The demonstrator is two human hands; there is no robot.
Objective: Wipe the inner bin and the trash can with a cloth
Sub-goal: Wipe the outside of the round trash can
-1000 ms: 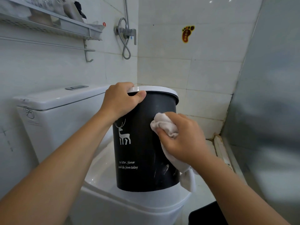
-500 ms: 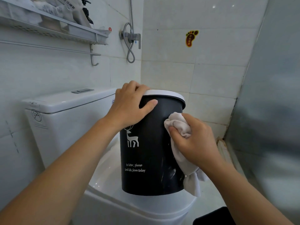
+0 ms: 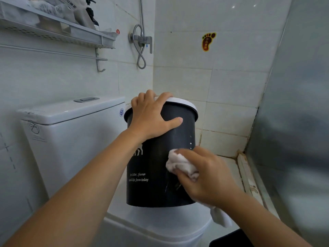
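A black trash can (image 3: 153, 191) with a white rim, a white deer print and white lettering stands upright on the closed toilet lid (image 3: 160, 221). My left hand (image 3: 151, 118) grips its top edge, fingers over the rim and thumb across the front wall. My right hand (image 3: 204, 177) holds a bunched white cloth (image 3: 179, 163) and presses it against the can's right side, about halfway down. A tail of the cloth hangs below my right wrist. Wet streaks and droplets show on the can's wall near the cloth.
The white toilet cistern (image 3: 71, 132) stands left of the can. A wall shelf (image 3: 58, 31) with bottles and a towel rail hang above it. A shower valve and hose (image 3: 141, 43) sit on the corner wall. A frosted glass panel (image 3: 293, 122) closes the right side. Something dark (image 3: 229, 240) lies at the bottom edge.
My right hand has slid the cloth down the can's right side, from near the rim to about mid-height. My left hand keeps its hold on the rim. The camera view has shifted slightly.
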